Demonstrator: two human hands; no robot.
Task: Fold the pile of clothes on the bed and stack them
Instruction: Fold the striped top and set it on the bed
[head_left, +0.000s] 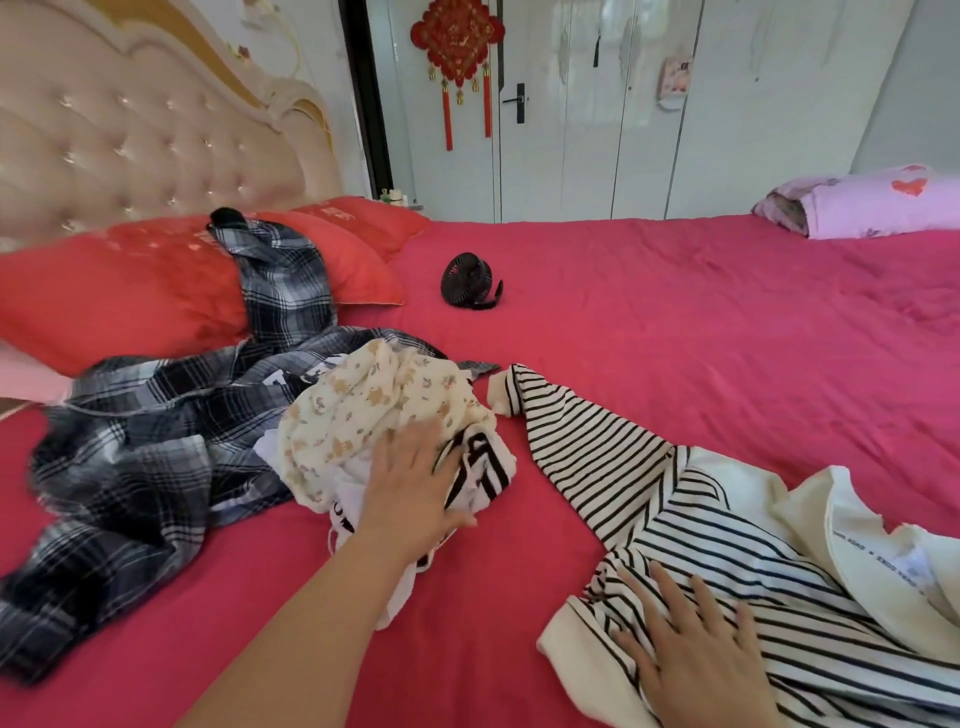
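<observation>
Black-and-white striped cream top at 4 o'clock on pink bed; right hand flat on it. Left hand flat on crumpled cream printed garment, 9 o'clock. Looks soft, limp: pinch shoulder seams.

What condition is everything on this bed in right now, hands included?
left hand, open, flat on the small pile
right hand, open, flat on the striped top
striped top, spread out, unfolded
cream printed garment, crumpled, topping the small pile
plaid shirt, crumpled, unfolded
fan, lying on the bed; running unclear
</observation>
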